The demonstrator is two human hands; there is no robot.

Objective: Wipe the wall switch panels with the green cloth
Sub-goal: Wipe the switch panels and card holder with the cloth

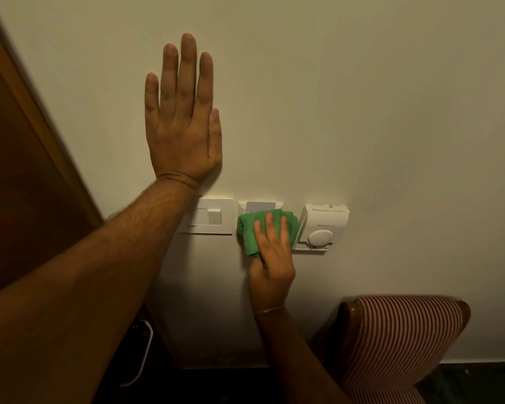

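Wall: carries three white units in a row.
Left hand: flat and released against the wall, above the switch plate.
Right hand: presses the green cloth onto the middle panel.
Cloth: soft, light, bunches easily; best held under spread fingers.
Hidden: most of the middle panel; forearm covers the switch plate's left edge.

Wooden door at left edge. Striped chair at lower right against cream wall. White cable near dark floor at lower left.
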